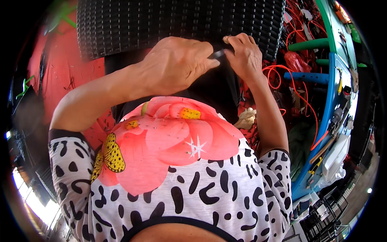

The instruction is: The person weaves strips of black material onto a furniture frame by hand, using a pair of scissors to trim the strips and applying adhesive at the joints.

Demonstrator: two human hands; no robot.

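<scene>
A panel of black woven wicker [181, 24] lies across the top of the view, in front of my body. At its near edge my left hand [179, 62] is closed, thumb and fingers pressed together. A short, dark, blurred piece [219, 54] shows between its thumb tip and my right hand; its kind cannot be made out. My right hand [246, 56] is closed too, with fingers curled at the wicker's lower right edge and the thumb pointing toward the dark piece. What lies inside its fingers is hidden.
Red sheeting [88, 76] with dark scraps covers the floor at left. Orange-red hose [308, 103] loops at right beside a blue-and-green table [332, 86] holding several tools. A crumpled red plastic bag [296, 61] lies near its legs. A cream-coloured bundle [246, 118] sits beside my right forearm.
</scene>
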